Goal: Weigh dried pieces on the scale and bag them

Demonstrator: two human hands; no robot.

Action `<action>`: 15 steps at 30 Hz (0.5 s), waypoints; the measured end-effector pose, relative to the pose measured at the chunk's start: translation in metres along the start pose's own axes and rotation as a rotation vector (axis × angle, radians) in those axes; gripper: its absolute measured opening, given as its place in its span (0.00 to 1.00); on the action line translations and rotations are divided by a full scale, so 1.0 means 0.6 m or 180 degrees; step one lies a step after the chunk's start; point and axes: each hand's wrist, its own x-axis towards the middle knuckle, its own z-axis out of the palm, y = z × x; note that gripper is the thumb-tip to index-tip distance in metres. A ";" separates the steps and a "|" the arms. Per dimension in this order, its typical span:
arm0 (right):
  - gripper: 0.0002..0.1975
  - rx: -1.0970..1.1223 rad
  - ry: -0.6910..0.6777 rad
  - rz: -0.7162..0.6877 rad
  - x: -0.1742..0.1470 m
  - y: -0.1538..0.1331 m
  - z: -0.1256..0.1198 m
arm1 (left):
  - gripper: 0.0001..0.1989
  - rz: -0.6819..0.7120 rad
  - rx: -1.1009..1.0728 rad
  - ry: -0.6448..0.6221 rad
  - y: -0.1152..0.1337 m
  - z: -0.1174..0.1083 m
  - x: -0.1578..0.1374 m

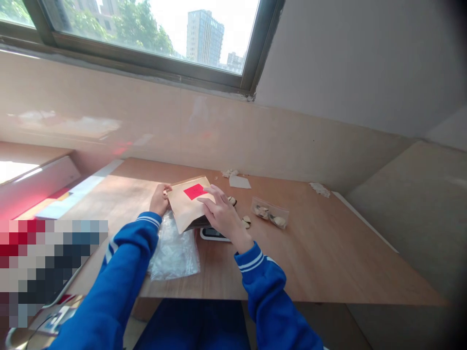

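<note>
A tan kraft paper bag point(182, 206) is held tilted above the table, with a bright red label point(195, 191) on its face. My left hand point(159, 199) grips the bag by its left edge, fingers closed. Over the bag's right side, my right hand point(222, 214) has its fingers apart, the tips at the label's right edge. Beneath the bag, part of a small scale point(215, 235) shows; the rest is hidden. Clear plastic bags point(173, 255) lie flat below my left hand. Small pale and dark pieces point(246, 222) sit by my right hand.
A clear bag point(270, 212) with pale dried pieces lies to the right on the wooden table point(321, 257). Toward the wall are a white card point(240, 182) and crumpled scraps point(229, 173). A blurred-out area covers the left side.
</note>
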 end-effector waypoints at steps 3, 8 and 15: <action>0.14 0.0024 0.0221 0.0199 -0.001 0.003 0.010 | 0.13 -0.0131 -0.0147 -0.0022 0.004 0.000 -0.002; 0.13 0.0399 0.0513 0.0223 -0.018 -0.009 0.002 | 0.16 -0.0431 -0.0531 -0.0153 0.003 0.000 -0.004; 0.18 0.0006 -0.0232 0.0236 -0.027 -0.014 0.049 | 0.17 -0.0511 -0.0609 -0.0139 0.003 0.001 -0.001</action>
